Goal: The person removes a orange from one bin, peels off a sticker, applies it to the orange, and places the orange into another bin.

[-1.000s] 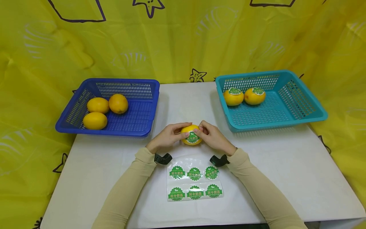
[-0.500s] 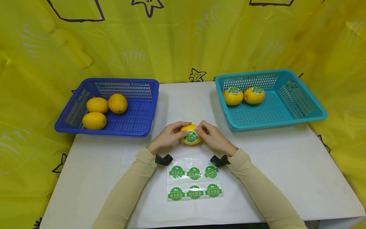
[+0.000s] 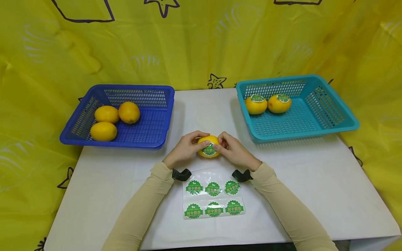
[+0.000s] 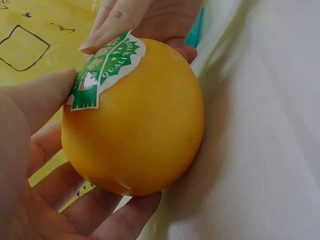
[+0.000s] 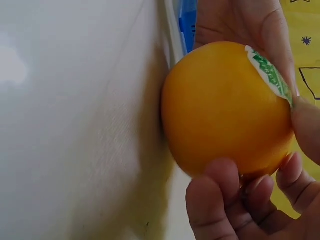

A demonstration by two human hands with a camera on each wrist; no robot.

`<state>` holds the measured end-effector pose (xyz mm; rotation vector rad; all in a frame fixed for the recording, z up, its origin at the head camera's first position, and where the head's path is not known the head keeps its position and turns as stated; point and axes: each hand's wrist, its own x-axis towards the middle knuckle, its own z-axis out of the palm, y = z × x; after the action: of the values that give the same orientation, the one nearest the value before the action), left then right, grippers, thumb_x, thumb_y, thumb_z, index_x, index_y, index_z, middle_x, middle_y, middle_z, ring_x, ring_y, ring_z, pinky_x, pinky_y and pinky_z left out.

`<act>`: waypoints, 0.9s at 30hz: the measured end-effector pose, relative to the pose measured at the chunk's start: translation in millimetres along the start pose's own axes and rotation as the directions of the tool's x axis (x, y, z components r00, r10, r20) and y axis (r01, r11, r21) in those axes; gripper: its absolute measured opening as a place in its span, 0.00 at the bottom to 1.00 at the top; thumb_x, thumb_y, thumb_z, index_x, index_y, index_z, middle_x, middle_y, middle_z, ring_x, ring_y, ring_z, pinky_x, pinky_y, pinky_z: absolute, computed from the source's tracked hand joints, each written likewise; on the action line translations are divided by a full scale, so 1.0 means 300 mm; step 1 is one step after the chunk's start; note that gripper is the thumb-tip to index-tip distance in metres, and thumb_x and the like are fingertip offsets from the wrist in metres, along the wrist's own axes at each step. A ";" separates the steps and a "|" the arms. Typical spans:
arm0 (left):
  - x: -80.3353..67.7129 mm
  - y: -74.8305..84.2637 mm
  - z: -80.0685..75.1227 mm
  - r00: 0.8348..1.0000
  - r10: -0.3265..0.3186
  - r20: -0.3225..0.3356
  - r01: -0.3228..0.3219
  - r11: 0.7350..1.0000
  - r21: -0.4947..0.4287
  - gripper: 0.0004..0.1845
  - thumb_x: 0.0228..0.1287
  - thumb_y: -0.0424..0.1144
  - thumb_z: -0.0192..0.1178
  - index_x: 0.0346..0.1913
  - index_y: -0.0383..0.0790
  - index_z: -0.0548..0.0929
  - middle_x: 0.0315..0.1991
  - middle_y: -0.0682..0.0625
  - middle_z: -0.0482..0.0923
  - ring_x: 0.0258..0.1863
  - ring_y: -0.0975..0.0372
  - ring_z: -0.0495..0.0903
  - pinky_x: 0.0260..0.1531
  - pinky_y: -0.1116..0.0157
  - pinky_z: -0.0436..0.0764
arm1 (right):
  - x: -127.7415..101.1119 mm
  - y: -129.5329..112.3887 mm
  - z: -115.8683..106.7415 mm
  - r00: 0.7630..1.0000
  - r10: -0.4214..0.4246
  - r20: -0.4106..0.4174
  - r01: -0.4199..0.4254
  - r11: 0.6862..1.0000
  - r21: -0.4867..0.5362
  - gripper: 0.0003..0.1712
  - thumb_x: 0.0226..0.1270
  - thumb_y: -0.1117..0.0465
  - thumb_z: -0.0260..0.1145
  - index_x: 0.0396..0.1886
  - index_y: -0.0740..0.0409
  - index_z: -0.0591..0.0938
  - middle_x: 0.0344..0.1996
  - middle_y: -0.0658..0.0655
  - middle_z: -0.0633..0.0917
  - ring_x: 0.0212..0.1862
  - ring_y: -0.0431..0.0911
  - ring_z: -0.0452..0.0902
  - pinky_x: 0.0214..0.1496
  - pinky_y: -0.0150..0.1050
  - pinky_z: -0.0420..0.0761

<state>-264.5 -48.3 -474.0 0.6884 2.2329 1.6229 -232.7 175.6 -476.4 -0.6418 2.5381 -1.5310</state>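
Observation:
A yellow-orange orange [image 3: 208,139] is held between both hands over the middle of the white table. A green-and-white scalloped sticker [image 4: 106,72] with printed characters lies on its upper side. My left hand [image 3: 186,147] grips the orange from the left, fingers curled under and behind it, thumb on the sticker's edge. From the right, my right hand [image 3: 235,150] holds it with curled fingertips against its side and the thumb pressing on the sticker. In the right wrist view the sticker [image 5: 271,75] follows the curve of the orange [image 5: 225,110].
Below the hands lies a sheet of green stickers [image 3: 213,200]. On the left stands a blue basket [image 3: 154,129] with three oranges [image 3: 106,114]. A teal basket [image 3: 301,127] on the right holds two stickered oranges [image 3: 279,104]. A yellow patterned curtain [image 3: 188,45] hangs behind.
The thumbs have shifted slightly over the sticker: the right thumb drew back, then pressed on it again. Both hands keep hold of the orange in nearly the same place.

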 end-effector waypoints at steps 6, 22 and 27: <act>0.001 -0.003 -0.002 1.000 -0.018 0.012 0.018 1.000 0.003 0.18 0.69 0.44 0.62 0.57 0.41 0.81 0.55 0.51 0.78 0.55 0.58 0.77 0.53 0.64 0.76 | -0.006 -0.001 -0.008 0.999 0.010 0.031 -0.010 1.000 -0.005 0.18 0.65 0.58 0.70 0.38 0.59 0.69 0.29 0.57 0.71 0.31 0.48 0.68 0.29 0.34 0.67; -0.004 -0.033 -0.028 0.991 -0.013 0.136 0.013 1.000 0.001 0.27 0.72 0.46 0.58 0.69 0.42 0.71 0.64 0.51 0.72 0.63 0.59 0.69 0.63 0.61 0.66 | -0.014 0.024 -0.028 0.996 0.022 0.083 -0.039 0.977 0.211 0.10 0.70 0.69 0.62 0.44 0.65 0.70 0.35 0.59 0.72 0.36 0.51 0.68 0.34 0.31 0.71; -0.013 -0.045 -0.032 0.970 -0.011 0.241 0.027 0.998 -0.064 0.38 0.65 0.41 0.66 0.74 0.42 0.61 0.66 0.49 0.68 0.58 0.58 0.73 0.59 0.62 0.71 | -0.035 0.019 -0.034 0.994 0.026 0.105 -0.050 0.970 0.238 0.08 0.72 0.69 0.59 0.47 0.67 0.72 0.38 0.62 0.76 0.36 0.56 0.74 0.37 0.37 0.78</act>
<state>-268.9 -61.7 -483.9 0.7970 1.9989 1.5084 -227.9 190.6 -477.8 -0.6167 2.2314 -1.7104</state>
